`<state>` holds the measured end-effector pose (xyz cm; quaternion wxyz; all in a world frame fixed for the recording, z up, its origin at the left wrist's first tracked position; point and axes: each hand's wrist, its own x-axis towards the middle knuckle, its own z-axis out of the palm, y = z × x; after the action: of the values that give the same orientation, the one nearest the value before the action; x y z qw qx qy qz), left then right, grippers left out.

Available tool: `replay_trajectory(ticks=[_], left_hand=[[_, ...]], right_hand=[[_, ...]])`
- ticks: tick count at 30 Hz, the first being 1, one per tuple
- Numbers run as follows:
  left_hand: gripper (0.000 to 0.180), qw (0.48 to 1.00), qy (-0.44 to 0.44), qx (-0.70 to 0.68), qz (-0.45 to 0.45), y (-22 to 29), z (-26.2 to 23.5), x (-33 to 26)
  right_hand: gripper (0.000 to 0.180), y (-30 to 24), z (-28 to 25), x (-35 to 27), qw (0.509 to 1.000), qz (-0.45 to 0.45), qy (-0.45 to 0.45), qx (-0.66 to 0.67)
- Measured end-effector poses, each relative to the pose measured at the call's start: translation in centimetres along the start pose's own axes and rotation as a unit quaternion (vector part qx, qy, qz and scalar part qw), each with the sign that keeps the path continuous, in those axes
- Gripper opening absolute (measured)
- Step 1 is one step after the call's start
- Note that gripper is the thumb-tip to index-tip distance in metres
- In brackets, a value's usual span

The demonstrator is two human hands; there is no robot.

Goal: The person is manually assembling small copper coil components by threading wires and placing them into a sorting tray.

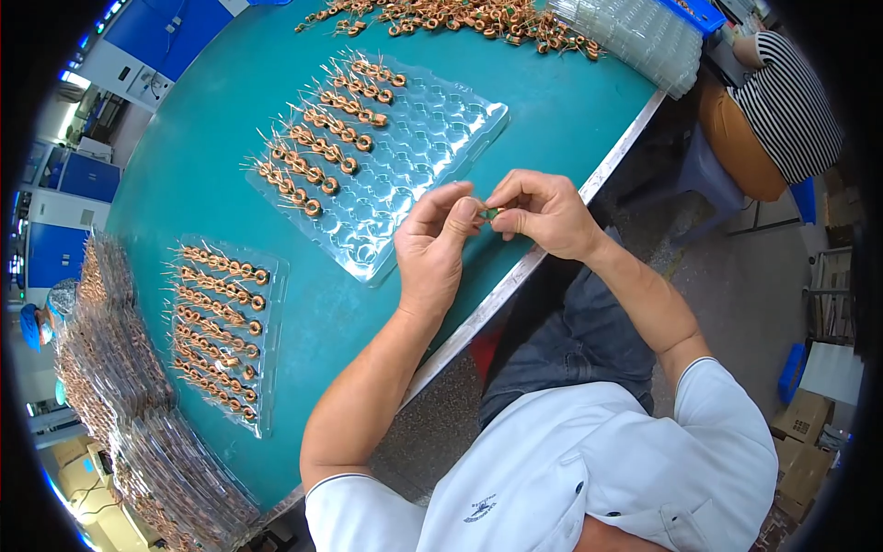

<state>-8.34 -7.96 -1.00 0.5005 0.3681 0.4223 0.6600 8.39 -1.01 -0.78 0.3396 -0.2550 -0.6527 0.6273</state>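
My left hand and my right hand meet over the near edge of the teal table. Between their fingertips they pinch one small copper-wound coil with a green core. Just beyond the hands lies a clear blister tray, with rows of copper coils filling its left part and empty pockets on its right. To the left lies a second clear tray, full of coils.
A heap of loose copper coils lies at the table's far edge, beside a stack of empty clear trays. Stacks of filled trays stand at the left. A person in a striped shirt sits at the upper right. Cardboard boxes rest on the floor.
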Motion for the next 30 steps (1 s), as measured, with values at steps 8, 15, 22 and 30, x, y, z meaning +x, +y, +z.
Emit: replay_trajectory(ticks=[8,15,22,30], left_hand=[[0.019,0.999,0.002,0.034,0.006,-0.7,-1.0,-0.1],[0.036,1.000,0.013,-0.026,0.004,-0.1,-0.6,0.5],[0.027,1.000,-0.012,0.000,-0.009,-0.1,-1.0,0.4],[0.019,0.999,-0.026,-0.013,-0.025,-0.1,-1.0,0.3]], right_hand=[[0.013,-1.5,0.6,0.1,0.992,-0.047,-0.021,-0.113],[0.010,-3.9,-2.2,6.0,0.994,-0.021,0.007,-0.106],[0.015,-0.5,-0.8,19.0,0.941,-0.095,0.017,-0.324],[0.020,1.1,0.5,20.6,0.856,-0.145,0.077,-0.490]])
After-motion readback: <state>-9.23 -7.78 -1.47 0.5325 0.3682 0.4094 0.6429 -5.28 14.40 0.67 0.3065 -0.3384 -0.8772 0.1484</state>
